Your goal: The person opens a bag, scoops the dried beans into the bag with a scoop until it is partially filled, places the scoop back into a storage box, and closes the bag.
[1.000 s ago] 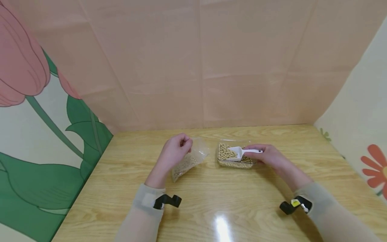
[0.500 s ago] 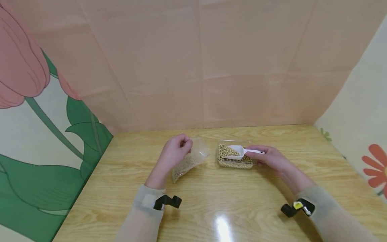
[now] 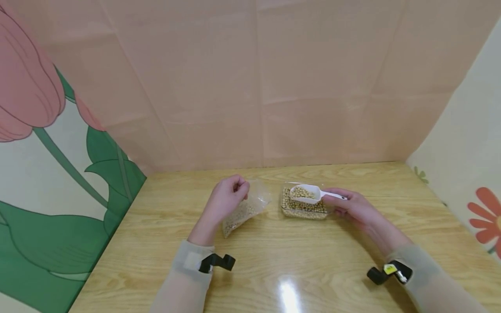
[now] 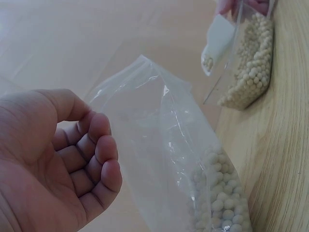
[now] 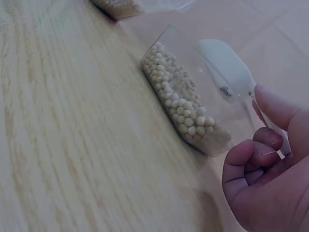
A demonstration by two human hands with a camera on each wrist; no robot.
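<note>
My left hand (image 3: pixel 228 194) pinches the top edge of a clear plastic bag (image 4: pixel 145 111), which stands partly filled with pale round beans (image 4: pixel 224 203). To the right of the bag sits a clear rectangular container (image 3: pixel 287 211) of the same beans. My right hand (image 3: pixel 354 206) grips the handle of a white scoop (image 3: pixel 317 193), thumb on top. The scoop is held over the container's opening with beans heaped in its bowl. In the right wrist view the scoop's underside (image 5: pixel 224 60) shows above the container wall.
Bag and container stand on a wood-grain table (image 3: pixel 258 269), near its back edge. A pinkish backdrop (image 3: pixel 258 87) rises behind it. Flower-printed panels (image 3: pixel 469 143) stand at both sides. Each wrist wears a black camera mount (image 3: pixel 217 262).
My right hand has raised the scoop out of the beans and drawn it slightly right, tilting it level with a load inside. The left hand and bag have stayed in place.
</note>
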